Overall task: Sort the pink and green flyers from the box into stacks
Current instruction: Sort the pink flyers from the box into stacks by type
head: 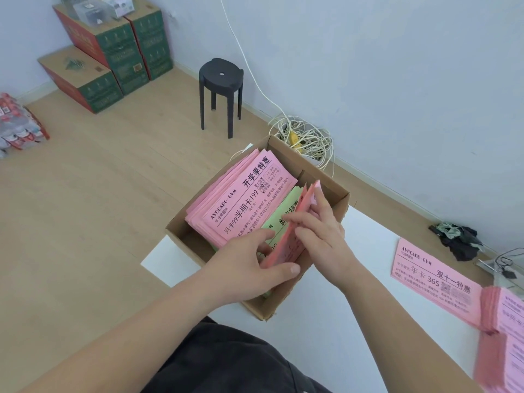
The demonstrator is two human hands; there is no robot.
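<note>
An open cardboard box (338, 207) sits at the left end of the white table (354, 302). Inside lies a fanned pile of pink flyers (246, 194) over green flyers (286, 211). A bundle of pink flyers (292, 236) stands on edge against the box's right side. My left hand (249, 268) holds that bundle from the left, thumb along its near edge. My right hand (320, 234) pinches its top from the right. On the table at the right lie a single pink flyer (431, 276) and sorted pink stacks (502, 310).
A black stool (221, 89) stands on the wooden floor beyond the box. A tangle of white cable (306, 140) lies by the wall. Cartons (110, 52) are stacked at the far left. Dark crumpled cloth (456, 236) lies at the table's far edge.
</note>
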